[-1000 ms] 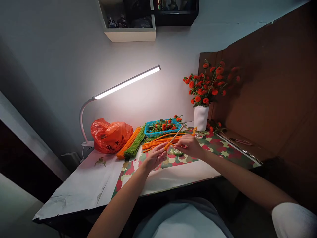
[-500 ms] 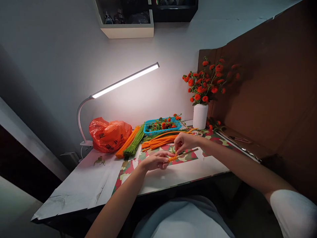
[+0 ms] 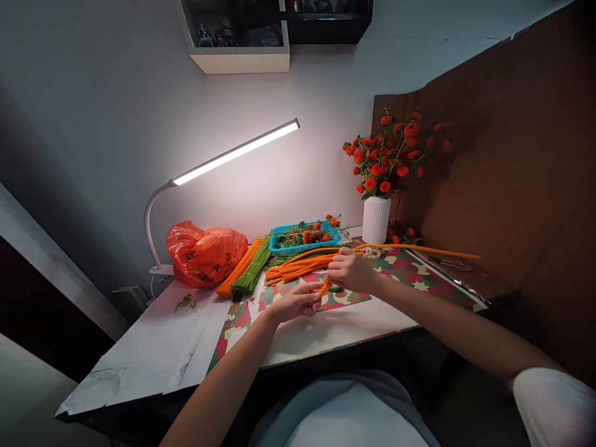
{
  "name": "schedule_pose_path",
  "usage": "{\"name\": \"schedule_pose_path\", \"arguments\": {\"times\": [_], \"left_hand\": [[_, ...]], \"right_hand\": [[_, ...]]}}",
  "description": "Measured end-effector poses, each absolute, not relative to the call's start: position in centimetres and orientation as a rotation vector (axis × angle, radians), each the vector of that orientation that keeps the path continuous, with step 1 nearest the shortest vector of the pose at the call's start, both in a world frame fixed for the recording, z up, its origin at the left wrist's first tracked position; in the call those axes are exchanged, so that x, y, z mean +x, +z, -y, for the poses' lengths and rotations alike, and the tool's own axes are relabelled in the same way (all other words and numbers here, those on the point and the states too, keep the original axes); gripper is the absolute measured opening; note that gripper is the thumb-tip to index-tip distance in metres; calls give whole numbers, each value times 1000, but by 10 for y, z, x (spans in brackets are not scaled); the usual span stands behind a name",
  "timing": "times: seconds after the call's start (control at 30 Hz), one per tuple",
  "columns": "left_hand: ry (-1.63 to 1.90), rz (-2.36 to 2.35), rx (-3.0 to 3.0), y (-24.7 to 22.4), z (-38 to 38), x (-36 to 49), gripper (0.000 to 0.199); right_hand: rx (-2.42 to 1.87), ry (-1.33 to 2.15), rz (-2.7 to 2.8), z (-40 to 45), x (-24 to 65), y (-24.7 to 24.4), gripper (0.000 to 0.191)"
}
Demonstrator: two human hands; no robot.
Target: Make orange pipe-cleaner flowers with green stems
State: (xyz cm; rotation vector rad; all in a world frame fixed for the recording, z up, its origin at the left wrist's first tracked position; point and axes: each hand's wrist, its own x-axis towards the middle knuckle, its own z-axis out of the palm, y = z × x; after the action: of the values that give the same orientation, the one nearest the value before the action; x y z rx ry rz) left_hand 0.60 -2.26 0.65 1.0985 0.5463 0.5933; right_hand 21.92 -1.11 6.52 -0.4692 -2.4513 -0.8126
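Note:
My left hand (image 3: 298, 301) is closed in a pinch on a small coiled piece of orange pipe cleaner (image 3: 325, 288) above the near part of the table. Just to its right, my right hand (image 3: 350, 270) is closed, its fingers wrapped at the upper end of that piece. A long orange pipe cleaner strand (image 3: 419, 249) sticks out to the right from behind the right hand; its link to the coil is hidden. Behind both hands lies a pile of loose orange pipe cleaners (image 3: 298, 267). A green ring-shaped item (image 3: 335, 288) shows beneath the right hand.
A blue basket (image 3: 282, 249) holds orange flowers and greenery. Left of it lie green pipe cleaner bundles (image 3: 251, 273) and an orange plastic bag (image 3: 205, 251). A white vase (image 3: 376, 220) of flowers stands back right, near scissors (image 3: 371, 252). A lamp (image 3: 237, 151) arches overhead.
My right hand has turned and closed further over the piece. The thin stick seen in the coil is out of sight, and a long orange strand now stretches far to the right.

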Motion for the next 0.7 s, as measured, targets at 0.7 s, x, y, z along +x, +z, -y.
{"name": "schedule_pose_path", "arguments": {"times": [0.7], "left_hand": [[1153, -350, 890, 19, 15, 5, 31]], "right_hand": [[-823, 195, 1751, -16, 161, 47, 34]]}}
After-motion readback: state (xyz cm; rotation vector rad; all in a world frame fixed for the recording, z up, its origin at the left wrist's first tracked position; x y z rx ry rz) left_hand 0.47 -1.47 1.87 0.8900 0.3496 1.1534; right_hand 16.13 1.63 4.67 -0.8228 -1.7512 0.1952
